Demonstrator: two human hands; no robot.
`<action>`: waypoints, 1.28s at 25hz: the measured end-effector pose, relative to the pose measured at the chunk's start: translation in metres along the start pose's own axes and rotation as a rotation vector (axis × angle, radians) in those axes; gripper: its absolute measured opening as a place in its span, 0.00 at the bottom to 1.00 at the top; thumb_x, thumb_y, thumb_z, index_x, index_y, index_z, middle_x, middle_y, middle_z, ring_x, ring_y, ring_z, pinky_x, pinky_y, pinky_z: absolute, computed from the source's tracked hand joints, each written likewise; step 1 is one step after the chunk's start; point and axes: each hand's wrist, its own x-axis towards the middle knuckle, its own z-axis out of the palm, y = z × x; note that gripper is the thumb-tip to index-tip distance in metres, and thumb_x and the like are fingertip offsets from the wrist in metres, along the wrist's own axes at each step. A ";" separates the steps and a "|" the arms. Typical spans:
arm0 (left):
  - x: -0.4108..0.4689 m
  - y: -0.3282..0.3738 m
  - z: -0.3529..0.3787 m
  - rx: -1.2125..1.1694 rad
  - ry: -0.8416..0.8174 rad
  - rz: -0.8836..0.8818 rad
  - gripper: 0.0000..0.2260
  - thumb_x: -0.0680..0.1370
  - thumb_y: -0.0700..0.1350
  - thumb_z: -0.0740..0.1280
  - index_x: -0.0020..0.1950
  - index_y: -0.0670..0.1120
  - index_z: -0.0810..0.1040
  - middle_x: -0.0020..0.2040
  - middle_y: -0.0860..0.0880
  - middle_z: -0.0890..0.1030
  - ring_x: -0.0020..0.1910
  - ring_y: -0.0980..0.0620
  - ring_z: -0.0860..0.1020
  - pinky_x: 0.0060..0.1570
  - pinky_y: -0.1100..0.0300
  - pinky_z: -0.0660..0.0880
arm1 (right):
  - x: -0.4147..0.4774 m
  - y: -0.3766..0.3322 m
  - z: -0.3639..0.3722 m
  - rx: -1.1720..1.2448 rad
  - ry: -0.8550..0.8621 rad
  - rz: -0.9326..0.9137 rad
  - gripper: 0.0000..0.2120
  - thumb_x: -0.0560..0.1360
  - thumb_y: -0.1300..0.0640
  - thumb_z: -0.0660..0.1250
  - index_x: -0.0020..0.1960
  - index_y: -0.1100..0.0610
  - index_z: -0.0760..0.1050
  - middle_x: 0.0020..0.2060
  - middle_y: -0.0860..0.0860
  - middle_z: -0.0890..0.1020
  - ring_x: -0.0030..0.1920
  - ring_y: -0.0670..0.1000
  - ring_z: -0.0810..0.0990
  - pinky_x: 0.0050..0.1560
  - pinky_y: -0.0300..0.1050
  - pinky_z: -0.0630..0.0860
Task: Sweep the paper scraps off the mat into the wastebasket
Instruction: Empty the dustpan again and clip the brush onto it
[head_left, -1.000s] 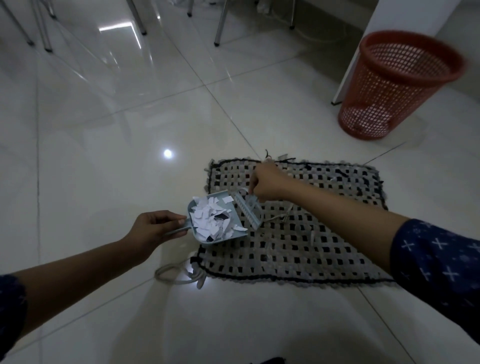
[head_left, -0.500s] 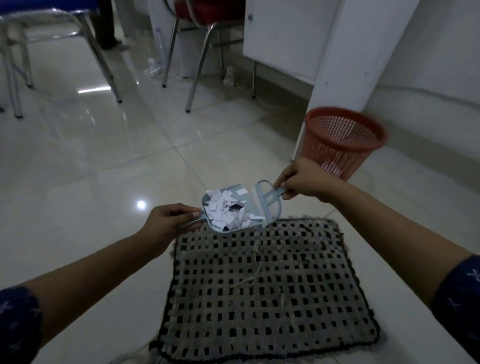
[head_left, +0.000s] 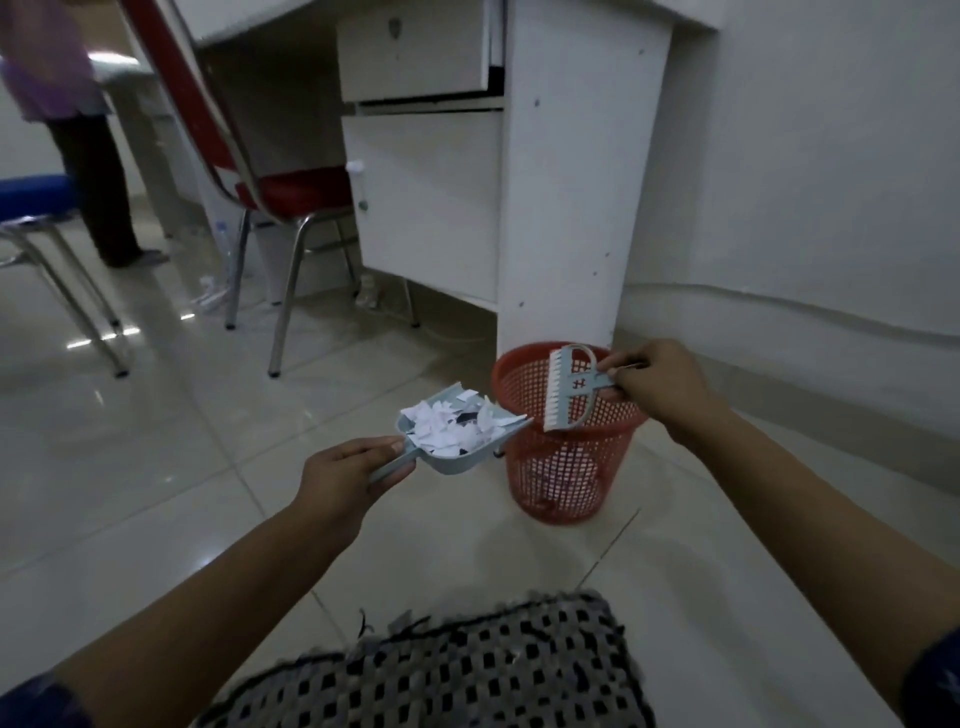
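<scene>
My left hand (head_left: 345, 480) grips the handle of a small pale-blue dustpan (head_left: 457, 457), held level in the air. White paper scraps (head_left: 447, 421) fill the pan, whose front lip touches the left rim of the red mesh wastebasket (head_left: 566, 467). My right hand (head_left: 657, 387) pinches the handle of a pale-blue hand brush (head_left: 569, 387), which hangs over the basket's opening with its bristles facing left toward the pan. The black-and-grey woven mat (head_left: 467, 670) lies on the tiled floor at the bottom of the view.
A white desk (head_left: 561, 182) with a drawer and a cupboard door stands right behind the basket. A red chair (head_left: 275, 187) with steel legs and a blue stool (head_left: 36, 200) stand to the left. A person's legs (head_left: 98, 171) are at the far left. A white wall runs along the right.
Both hands lifted the dustpan and brush off the mat and carried them forward to the wastebasket. The view tilted up, so the mat dropped to the bottom edge.
</scene>
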 end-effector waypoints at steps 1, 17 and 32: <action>0.010 0.001 0.016 -0.005 0.013 0.002 0.02 0.72 0.29 0.66 0.43 0.32 0.78 0.45 0.36 0.80 0.40 0.46 0.82 0.36 0.62 0.81 | 0.010 0.005 -0.002 0.058 0.058 0.002 0.08 0.77 0.69 0.62 0.49 0.68 0.80 0.46 0.60 0.82 0.35 0.50 0.82 0.32 0.34 0.81; 0.114 -0.029 0.182 1.422 -0.212 1.102 0.07 0.74 0.36 0.62 0.44 0.36 0.80 0.41 0.38 0.80 0.40 0.41 0.77 0.38 0.51 0.73 | 0.067 0.081 0.034 0.049 0.378 -0.179 0.15 0.75 0.71 0.58 0.56 0.65 0.80 0.47 0.53 0.83 0.42 0.45 0.80 0.38 0.20 0.71; 0.043 -0.055 0.156 0.367 0.179 0.558 0.07 0.74 0.35 0.66 0.37 0.44 0.75 0.41 0.45 0.80 0.45 0.45 0.81 0.47 0.45 0.80 | 0.014 0.022 0.045 -0.016 0.326 -0.664 0.21 0.75 0.53 0.57 0.60 0.64 0.76 0.48 0.60 0.83 0.46 0.54 0.80 0.47 0.40 0.80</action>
